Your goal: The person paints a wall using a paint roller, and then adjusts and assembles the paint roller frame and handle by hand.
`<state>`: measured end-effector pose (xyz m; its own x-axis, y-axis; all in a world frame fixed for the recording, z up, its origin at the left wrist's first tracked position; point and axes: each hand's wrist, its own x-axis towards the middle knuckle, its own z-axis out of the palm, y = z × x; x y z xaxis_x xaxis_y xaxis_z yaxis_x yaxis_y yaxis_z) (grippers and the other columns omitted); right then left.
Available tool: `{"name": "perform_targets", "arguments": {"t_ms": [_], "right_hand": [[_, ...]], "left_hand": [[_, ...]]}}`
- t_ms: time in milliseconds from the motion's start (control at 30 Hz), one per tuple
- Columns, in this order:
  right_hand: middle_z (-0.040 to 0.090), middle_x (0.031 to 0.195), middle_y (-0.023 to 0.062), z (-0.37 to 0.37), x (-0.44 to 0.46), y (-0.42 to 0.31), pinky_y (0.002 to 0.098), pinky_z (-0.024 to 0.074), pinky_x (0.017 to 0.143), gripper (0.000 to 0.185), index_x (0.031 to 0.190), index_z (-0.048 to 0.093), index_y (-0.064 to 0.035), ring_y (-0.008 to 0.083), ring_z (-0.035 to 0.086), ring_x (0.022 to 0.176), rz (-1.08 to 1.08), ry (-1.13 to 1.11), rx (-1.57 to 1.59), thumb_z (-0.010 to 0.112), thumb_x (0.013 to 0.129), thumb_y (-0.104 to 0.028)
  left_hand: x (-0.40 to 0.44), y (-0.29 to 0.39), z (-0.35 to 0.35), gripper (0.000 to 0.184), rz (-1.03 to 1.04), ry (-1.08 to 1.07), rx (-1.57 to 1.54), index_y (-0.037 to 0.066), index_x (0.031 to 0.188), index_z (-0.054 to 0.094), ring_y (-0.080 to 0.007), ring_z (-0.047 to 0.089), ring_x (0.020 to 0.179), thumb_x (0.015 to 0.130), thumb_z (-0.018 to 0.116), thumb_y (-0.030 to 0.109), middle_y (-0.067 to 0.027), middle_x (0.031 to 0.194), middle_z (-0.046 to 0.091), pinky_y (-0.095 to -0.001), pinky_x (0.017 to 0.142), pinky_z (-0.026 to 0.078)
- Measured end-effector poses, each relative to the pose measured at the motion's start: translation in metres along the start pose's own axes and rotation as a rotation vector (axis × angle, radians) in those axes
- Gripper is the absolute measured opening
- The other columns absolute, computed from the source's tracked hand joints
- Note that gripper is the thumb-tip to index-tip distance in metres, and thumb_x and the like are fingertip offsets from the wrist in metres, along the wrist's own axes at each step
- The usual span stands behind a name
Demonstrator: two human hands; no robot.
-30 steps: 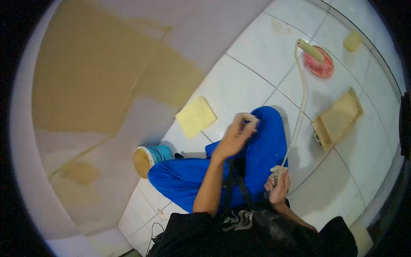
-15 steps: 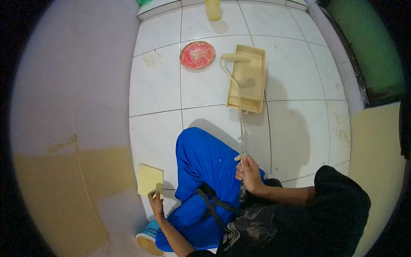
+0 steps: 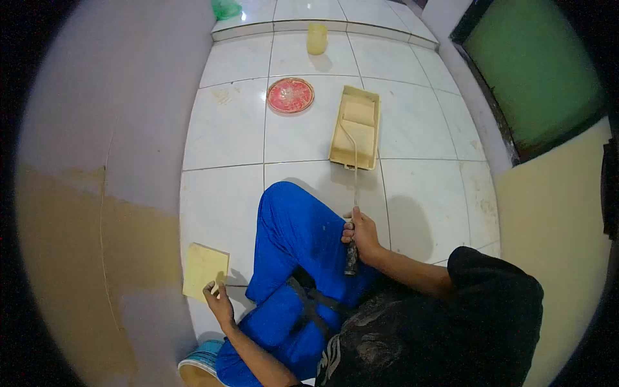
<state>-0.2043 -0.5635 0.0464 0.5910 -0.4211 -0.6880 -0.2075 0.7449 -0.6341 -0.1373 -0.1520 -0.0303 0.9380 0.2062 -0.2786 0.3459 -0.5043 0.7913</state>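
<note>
My right hand (image 3: 363, 233) is closed around the dark handle of a paint roller (image 3: 356, 184). The roller's thin bent rod reaches forward into a cream paint tray (image 3: 369, 143), where its roller end lies in the far part and blends with the paint colour. My left hand (image 3: 220, 306) hangs by the lower edge of a pale yellow square sheet (image 3: 206, 271) next to the wall. Its fingers are apart, and whether the fingertips touch the sheet I cannot tell.
Beyond the tray lie a round red lid (image 3: 290, 96) and a yellow container (image 3: 316, 40) by a tiled step (image 3: 380, 30). A blue bucket (image 3: 205, 355) stands beside my leg. The left wall (image 3: 138, 226) is partly painted tan. A green panel (image 3: 532, 71) is at right.
The roller end has gone down from above the tray into it, and my right hand has shifted slightly forward. My left hand stays beside the yellow sheet. The view has tilted up.
</note>
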Motion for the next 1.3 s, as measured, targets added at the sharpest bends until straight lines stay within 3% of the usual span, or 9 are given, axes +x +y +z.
{"name": "perform_targets", "arguments": {"t_ms": [133, 267, 367, 467, 567, 667, 767, 1067, 1300], "right_hand": [[0.039, 0.067, 0.0017, -0.002, 0.008, 0.001, 0.0253, 0.0378, 0.044, 0.041, 0.097, 0.048, 0.0003, 0.0103, 0.038, 0.051, -0.021, -0.018, -0.02, 0.04, 0.097, -0.04], [0.038, 0.066, 0.0016, -0.002, 0.014, 0.002, 0.0256, 0.0372, 0.044, 0.042, 0.098, 0.048, 0.0015, 0.0101, 0.037, 0.051, -0.05, -0.008, -0.059, 0.041, 0.097, -0.04], [0.037, 0.065, 0.0015, -0.003, 0.019, 0.001, 0.0258, 0.0366, 0.045, 0.041, 0.1, 0.047, 0.0011, 0.0103, 0.037, 0.051, -0.039, -0.051, -0.013, 0.042, 0.097, -0.04], [0.036, 0.065, 0.0011, 0.004, 0.02, -0.005, 0.026, 0.0363, 0.045, 0.039, 0.102, 0.046, 0.0006, 0.0106, 0.036, 0.05, 0.0, -0.059, 0.038, 0.043, 0.097, -0.038], [0.035, 0.065, 0.0006, 0.01, 0.017, -0.006, 0.0261, 0.0366, 0.046, 0.036, 0.101, 0.045, -0.0007, 0.0109, 0.036, 0.05, 0.033, -0.083, 0.072, 0.044, 0.097, -0.037], [0.034, 0.065, 0.0003, 0.017, 0.006, -0.011, 0.0259, 0.0364, 0.046, 0.035, 0.099, 0.045, -0.002, 0.0109, 0.036, 0.052, 0.085, -0.077, 0.094, 0.044, 0.096, -0.037], [0.036, 0.067, 0.0009, 0.017, 0.004, -0.014, 0.0258, 0.0368, 0.047, 0.034, 0.098, 0.044, -0.0028, 0.011, 0.037, 0.054, 0.08, -0.092, 0.113, 0.045, 0.096, -0.036], [0.035, 0.067, 0.0004, 0.035, -0.062, -0.013, 0.0258, 0.0392, 0.052, 0.031, 0.095, 0.042, -0.005, 0.0107, 0.036, 0.057, 0.182, -0.087, 0.083, 0.043, 0.097, -0.036], [0.035, 0.069, 0.0009, 0.025, -0.006, -0.017, 0.0259, 0.0385, 0.05, 0.031, 0.097, 0.042, -0.0036, 0.0109, 0.037, 0.057, 0.063, -0.099, 0.092, 0.042, 0.098, -0.034]], "left_hand": [[-0.002, 0.004, 0.006, 0.04, 0.105, 0.064, 0.021, 0.001, 0.117, 0.043, -0.0211, 0.052, 0.089, 0.089, 0.058, 0.025, -0.0127, 0.11, 0.05, -0.0307, 0.066, 0.045], [-0.01, 0.026, 0.004, 0.038, 0.033, 0.072, -0.048, -0.004, 0.115, 0.045, -0.0275, 0.052, 0.094, 0.088, 0.058, 0.02, -0.0169, 0.112, 0.049, -0.0384, 0.084, 0.044], [-0.002, 0.005, 0.008, 0.04, 0.131, 0.095, -0.027, -0.001, 0.117, 0.043, -0.0194, 0.051, 0.084, 0.089, 0.058, 0.024, -0.0133, 0.108, 0.051, -0.0291, 0.064, 0.043], [0.004, -0.004, 0.009, 0.039, 0.086, 0.068, -0.013, -0.001, 0.116, 0.044, -0.0187, 0.051, 0.082, 0.088, 0.058, 0.022, -0.0134, 0.105, 0.053, -0.0285, 0.064, 0.043], [-0.001, 0.006, 0.011, 0.037, 0.136, 0.109, 0.001, -0.001, 0.115, 0.045, -0.0186, 0.051, 0.083, 0.088, 0.058, 0.021, -0.0133, 0.103, 0.054, -0.0289, 0.065, 0.043], [-0.007, 0.023, 0.009, 0.041, 0.031, 0.042, -0.035, -0.006, 0.115, 0.044, -0.0302, 0.053, 0.095, 0.088, 0.058, 0.021, -0.02, 0.112, 0.05, -0.0387, 0.084, 0.044], [-0.005, 0.021, 0.01, 0.04, 0.135, 0.057, 0.006, -0.006, 0.115, 0.044, -0.03, 0.053, 0.096, 0.087, 0.058, 0.02, -0.02, 0.111, 0.05, -0.0386, 0.084, 0.044], [-0.002, 0.017, 0.013, 0.04, 0.061, 0.024, -0.01, -0.006, 0.116, 0.044, -0.0297, 0.053, 0.096, 0.088, 0.057, 0.019, -0.0193, 0.111, 0.05, -0.0375, 0.086, 0.043], [0.0, 0.008, 0.014, 0.039, 0.058, 0.015, -0.035, -0.006, 0.115, 0.044, -0.0302, 0.053, 0.097, 0.088, 0.057, 0.019, -0.0198, 0.111, 0.05, -0.038, 0.087, 0.043]]}}
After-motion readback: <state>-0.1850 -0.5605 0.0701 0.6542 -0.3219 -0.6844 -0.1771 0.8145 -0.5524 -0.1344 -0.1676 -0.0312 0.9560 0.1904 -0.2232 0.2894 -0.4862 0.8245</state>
